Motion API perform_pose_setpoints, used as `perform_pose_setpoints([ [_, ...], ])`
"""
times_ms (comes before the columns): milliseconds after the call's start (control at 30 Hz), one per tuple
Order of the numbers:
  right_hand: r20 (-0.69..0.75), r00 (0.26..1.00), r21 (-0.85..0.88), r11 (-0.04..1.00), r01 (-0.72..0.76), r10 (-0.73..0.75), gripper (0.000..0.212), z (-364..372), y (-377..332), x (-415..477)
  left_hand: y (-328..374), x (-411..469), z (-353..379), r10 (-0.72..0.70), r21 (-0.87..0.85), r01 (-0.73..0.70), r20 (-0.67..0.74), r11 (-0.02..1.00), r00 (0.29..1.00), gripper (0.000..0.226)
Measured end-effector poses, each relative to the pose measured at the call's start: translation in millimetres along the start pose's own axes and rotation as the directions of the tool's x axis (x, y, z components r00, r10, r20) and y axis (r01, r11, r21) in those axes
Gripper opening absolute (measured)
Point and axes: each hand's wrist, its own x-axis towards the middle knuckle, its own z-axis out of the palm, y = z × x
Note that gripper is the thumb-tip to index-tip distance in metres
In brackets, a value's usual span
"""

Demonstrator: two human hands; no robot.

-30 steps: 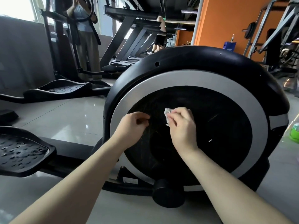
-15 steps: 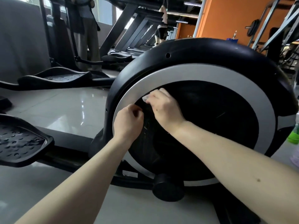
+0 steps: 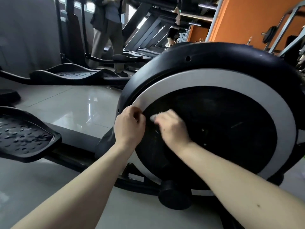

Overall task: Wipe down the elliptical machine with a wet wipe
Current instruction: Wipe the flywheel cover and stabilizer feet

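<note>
The wet wipe is pinched by the right hand against the elliptical's black disc, the left hand clenched empty beside the silver ring — streaks could be left, or the bunched wipe dropped, if pressure lapses.

The elliptical's black disc wears a silver-grey ring; the wipe is white, the wall orange.
</note>
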Motion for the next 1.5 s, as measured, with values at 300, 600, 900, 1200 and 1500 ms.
perform_pose_setpoints([
  [300,-0.195,0.981,-0.021,1.0,-0.008,0.004,0.014,-34,14,54,-21,-4,-5,-0.027,0.025,0.027,0.019,0.999,0.999,0.011],
  [600,0.198,0.963,-0.026,0.981,0.193,-0.184,0.018,33,-1,-32,-36,-19,-3,-0.083,0.077,0.076,0.094,0.994,0.992,0.013],
  [900,0.033,0.984,-0.068,0.982,0.175,-0.174,0.021,6,16,7,-35,-21,-3,-0.127,0.063,0.121,0.11,0.991,0.986,0.014],
  [1200,0.122,0.966,-0.082,0.968,0.238,-0.227,0.027,6,15,-6,-43,-21,2,-0.137,0.033,0.135,0.092,0.99,0.986,0.014],
  [1500,0.31,0.909,-0.095,0.942,0.321,-0.279,0.024,36,5,-44,-45,-23,6,-0.155,0.007,0.155,0.057,0.988,0.986,0.014],
])
